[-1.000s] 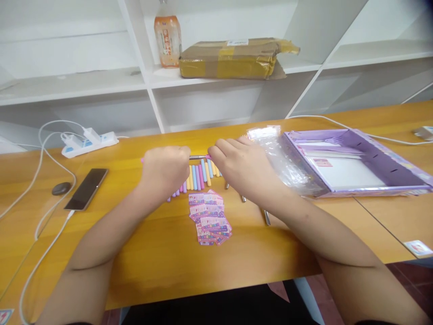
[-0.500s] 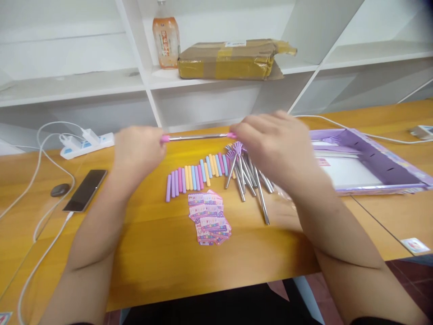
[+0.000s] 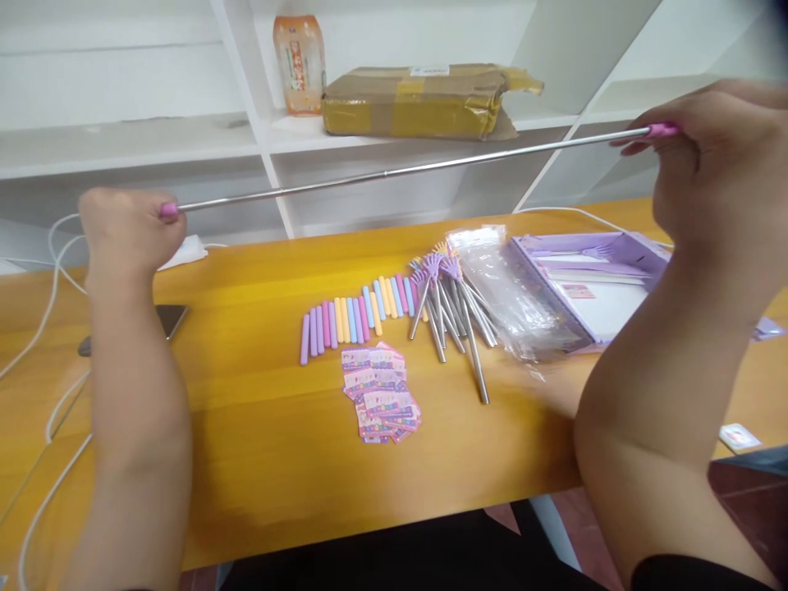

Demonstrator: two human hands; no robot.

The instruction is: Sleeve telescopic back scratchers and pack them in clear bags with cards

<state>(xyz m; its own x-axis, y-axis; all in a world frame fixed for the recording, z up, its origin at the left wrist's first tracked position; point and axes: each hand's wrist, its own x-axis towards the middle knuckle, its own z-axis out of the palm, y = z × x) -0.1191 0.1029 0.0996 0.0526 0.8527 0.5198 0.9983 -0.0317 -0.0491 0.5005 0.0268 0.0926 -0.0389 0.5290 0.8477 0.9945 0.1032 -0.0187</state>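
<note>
A telescopic back scratcher stretches between my two hands above the table, its thin metal rod drawn out long with pink at both ends. My left hand is closed round the pink end at the left. At the upper right, my right hand grips the other pink end, whose tip is hidden in the fingers. Below the rod lies a pile of metal rods with purple and yellow hand-shaped heads. Beside it a row of pastel handle tubes runs leftward. Printed pink cards lie in front of them.
Clear plastic bags lie by a purple open box on the right. A phone and white cables are at the left, partly behind my arm. A taped carton and an orange-labelled bottle stand on the shelf.
My hands have moved far apart and upward, the right one most. The back scratcher's rod has lengthened to about three times its earlier span. The plastic bags have come into view.
</note>
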